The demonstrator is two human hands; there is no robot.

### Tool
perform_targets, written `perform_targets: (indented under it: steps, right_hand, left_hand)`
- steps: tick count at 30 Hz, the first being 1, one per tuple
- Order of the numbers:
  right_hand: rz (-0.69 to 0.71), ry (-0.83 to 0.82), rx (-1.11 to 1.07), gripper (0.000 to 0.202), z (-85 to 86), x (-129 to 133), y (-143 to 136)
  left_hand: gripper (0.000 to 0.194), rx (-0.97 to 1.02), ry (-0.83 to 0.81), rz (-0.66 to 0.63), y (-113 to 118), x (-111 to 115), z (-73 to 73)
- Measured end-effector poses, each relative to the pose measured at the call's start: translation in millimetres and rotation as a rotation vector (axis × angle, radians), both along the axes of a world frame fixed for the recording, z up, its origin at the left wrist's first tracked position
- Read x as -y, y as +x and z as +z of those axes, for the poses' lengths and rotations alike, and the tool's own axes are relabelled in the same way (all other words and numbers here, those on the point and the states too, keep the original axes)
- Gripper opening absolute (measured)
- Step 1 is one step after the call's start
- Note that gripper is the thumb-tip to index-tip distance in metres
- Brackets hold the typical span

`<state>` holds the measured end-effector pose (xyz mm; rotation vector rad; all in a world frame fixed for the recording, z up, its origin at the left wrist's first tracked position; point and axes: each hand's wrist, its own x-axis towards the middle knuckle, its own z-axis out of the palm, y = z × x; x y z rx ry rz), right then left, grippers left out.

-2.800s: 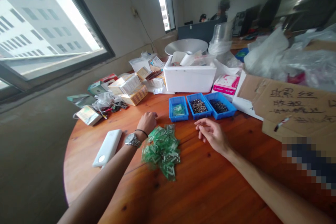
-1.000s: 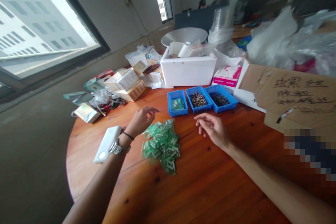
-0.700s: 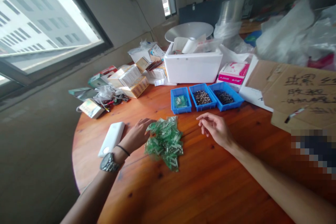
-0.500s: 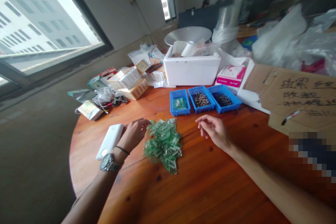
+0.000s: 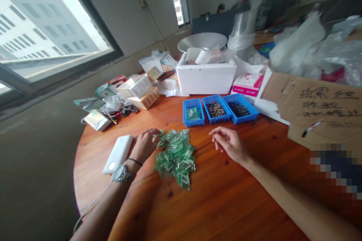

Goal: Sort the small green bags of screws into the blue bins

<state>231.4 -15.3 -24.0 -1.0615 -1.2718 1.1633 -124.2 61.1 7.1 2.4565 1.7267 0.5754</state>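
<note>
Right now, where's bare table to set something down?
The table is bare between the green packets and the right hand, and on the packets' near side. Crowded along the back: blue trays, white box, cartons.

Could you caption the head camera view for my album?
Left hand beside green packets, right hand near three blue bins.

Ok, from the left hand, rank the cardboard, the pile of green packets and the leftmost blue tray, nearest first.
1. Green packets: pile just right of the left hand.
2. Leftmost blue tray: farther off, beyond the pile.
3. Cardboard: far right side.
</note>
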Motion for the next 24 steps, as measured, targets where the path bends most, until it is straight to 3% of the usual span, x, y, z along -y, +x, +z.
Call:
perform_targets:
  steps: [3, 6, 9, 12, 14, 17, 20, 24]
  right_hand:
    - [0.008, -0.005, 0.006, 0.027, -0.8, -0.4, -0.2]
    - [0.022, -0.024, 0.021, 0.027, 2.5, 0.6, -1.7]
    - [0.051, -0.041, -0.024, 0.032, 12.5, 3.5, -4.8]
    - [0.110, -0.072, -0.101, 0.040, 23.8, 6.1, -7.5]
    - [0.123, -0.097, -0.099, 0.038, 27.9, 6.0, -7.5]
    - [0.040, -0.100, -0.086, 0.034, 27.1, 3.4, -4.0]
    - [-0.032, -0.102, -0.116, 0.032, 22.5, 0.1, 0.9]
    - [-0.053, -0.125, -0.118, 0.036, 18.5, -1.9, 3.1]
  left_hand:
    - [0.021, 0.197, -0.017, 0.101, 4.9, 0.9, 12.9]
    - [0.027, 0.630, -0.150, 0.133, 23.9, 8.8, 33.1]
    - [0.036, 1.058, -0.410, 0.048, 62.7, 24.0, 46.4]
    - [0.038, 1.289, -0.723, -0.089, 110.7, 39.3, 43.0]
    - [0.037, 1.344, -0.802, -0.148, 138.3, 45.0, 34.7]
    - [0.037, 1.264, -0.732, -0.198, 164.6, 43.6, 23.7]
    - [0.040, 1.094, -0.624, -0.180, 174.4, 33.8, 18.2]
    - [0.046, 0.959, -0.615, -0.147, 173.8, 23.6, 13.7]
